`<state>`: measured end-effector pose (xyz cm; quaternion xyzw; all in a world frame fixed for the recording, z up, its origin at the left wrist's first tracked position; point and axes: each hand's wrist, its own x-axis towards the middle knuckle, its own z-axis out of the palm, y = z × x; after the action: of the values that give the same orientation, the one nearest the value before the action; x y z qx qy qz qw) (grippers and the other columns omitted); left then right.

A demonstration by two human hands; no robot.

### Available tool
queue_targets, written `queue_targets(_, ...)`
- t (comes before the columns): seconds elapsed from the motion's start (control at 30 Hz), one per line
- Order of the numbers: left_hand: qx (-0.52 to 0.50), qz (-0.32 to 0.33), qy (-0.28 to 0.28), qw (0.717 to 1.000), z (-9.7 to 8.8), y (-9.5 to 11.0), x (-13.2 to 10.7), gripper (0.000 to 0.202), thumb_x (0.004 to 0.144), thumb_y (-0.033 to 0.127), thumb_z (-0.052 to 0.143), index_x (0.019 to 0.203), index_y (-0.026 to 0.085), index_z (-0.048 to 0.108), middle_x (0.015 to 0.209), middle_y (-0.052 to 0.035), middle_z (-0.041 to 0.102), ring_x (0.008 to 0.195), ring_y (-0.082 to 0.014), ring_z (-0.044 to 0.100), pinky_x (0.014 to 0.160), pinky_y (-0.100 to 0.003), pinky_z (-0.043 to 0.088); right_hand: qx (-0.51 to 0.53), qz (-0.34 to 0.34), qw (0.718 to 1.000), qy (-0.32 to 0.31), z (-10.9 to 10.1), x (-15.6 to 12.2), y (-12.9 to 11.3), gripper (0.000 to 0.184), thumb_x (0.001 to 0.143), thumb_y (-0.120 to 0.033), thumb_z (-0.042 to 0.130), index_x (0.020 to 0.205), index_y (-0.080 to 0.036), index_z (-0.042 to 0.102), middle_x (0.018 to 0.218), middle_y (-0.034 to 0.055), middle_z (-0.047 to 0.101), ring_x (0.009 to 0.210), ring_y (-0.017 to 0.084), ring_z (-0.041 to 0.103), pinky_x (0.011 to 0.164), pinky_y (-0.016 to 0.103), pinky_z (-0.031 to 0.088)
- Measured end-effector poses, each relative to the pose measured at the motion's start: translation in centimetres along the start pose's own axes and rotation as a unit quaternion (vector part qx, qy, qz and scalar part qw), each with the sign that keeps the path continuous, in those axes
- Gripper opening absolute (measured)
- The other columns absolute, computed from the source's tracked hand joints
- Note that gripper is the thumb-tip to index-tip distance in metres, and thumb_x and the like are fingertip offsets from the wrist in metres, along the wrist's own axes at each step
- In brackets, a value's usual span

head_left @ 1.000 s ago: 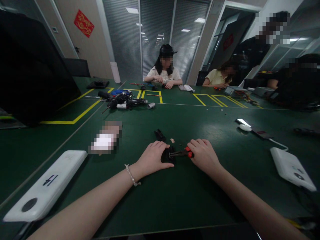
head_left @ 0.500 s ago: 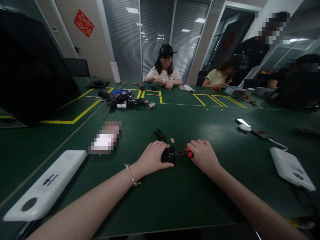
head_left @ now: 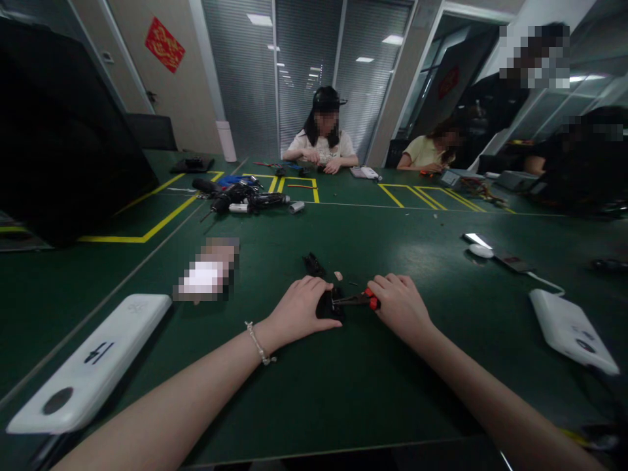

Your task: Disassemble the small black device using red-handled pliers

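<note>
My left hand is closed around a small black plastic part on the green table, thumb on the near side and fingers on the far side. In my right hand are red-handled pliers, their jaws pointing left. The jaw tips reach the black part; whether they grip a piece of it I cannot tell. Just beyond lies another black part, with a small pale piece beside it and a thin dark sliver near the pliers.
A long white device and a blurred-out phone-like object lie to my left. At right are a white power bank and a cabled phone. Farther back are a drill and tangled tools. Several people sit or stand beyond.
</note>
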<state>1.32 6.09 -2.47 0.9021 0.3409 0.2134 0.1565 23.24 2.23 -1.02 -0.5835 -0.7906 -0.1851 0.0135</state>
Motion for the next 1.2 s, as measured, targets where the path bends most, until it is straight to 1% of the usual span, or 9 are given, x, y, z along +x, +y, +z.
queue_targets(0.27,-0.005,0.0,-0.001,1.0,0.02,0.03,-0.01,0.057,0.064,0.054,0.062,0.107,0.02,0.048,0.103,-0.0048,0.054,0.098,-0.0236,0.049,0.084,-0.038,0.039,-0.003,-0.009,1.0,0.022,-0.13,-0.05,0.07,0.023,0.067,-0.011,0.049,0.087,-0.018,0.059,0.089,0.0054,0.059,0.08,0.02,0.046,0.072,0.034,0.027)
queue_targets(0.5,-0.01,-0.005,-0.002,1.0,-0.06,0.07,-0.04,0.057,0.064,0.054,0.061,0.107,0.02,0.048,0.104,-0.005,0.054,0.097,-0.0239,0.049,0.084,-0.039,0.04,0.009,0.002,1.0,0.002,0.22,0.01,0.11,0.022,0.068,-0.012,0.049,0.086,-0.018,0.059,0.089,0.0049,0.059,0.08,0.02,0.047,0.072,0.033,0.028)
queue_targets(0.73,-0.009,-0.003,-0.005,1.0,-0.14,0.14,-0.01,0.057,0.064,0.053,0.062,0.107,0.02,0.048,0.103,-0.0051,0.054,0.097,-0.0239,0.049,0.084,-0.039,0.04,-0.003,-0.007,1.0,0.015,-0.08,-0.01,0.19,0.024,0.066,-0.011,0.051,0.087,-0.018,0.059,0.09,0.0051,0.059,0.081,0.021,0.046,0.073,0.034,0.027)
queue_targets(1.1,-0.006,-0.001,-0.002,1.0,-0.09,0.06,-0.09,0.058,0.064,0.054,0.061,0.108,0.02,0.048,0.103,-0.0054,0.054,0.098,-0.0243,0.049,0.084,-0.039,0.039,0.014,0.002,1.0,0.0,0.29,0.09,0.11,0.021,0.068,-0.013,0.049,0.086,-0.018,0.059,0.087,0.005,0.059,0.079,0.02,0.047,0.071,0.033,0.028)
queue_targets(1.2,-0.008,-0.002,-0.002,1.0,-0.11,0.11,-0.07,0.057,0.064,0.054,0.061,0.108,0.02,0.048,0.103,-0.0051,0.054,0.097,-0.024,0.049,0.084,-0.039,0.039,0.01,0.0,1.0,0.006,0.16,0.07,0.12,0.022,0.068,-0.012,0.049,0.086,-0.018,0.058,0.088,0.0045,0.059,0.08,0.02,0.046,0.072,0.033,0.028)
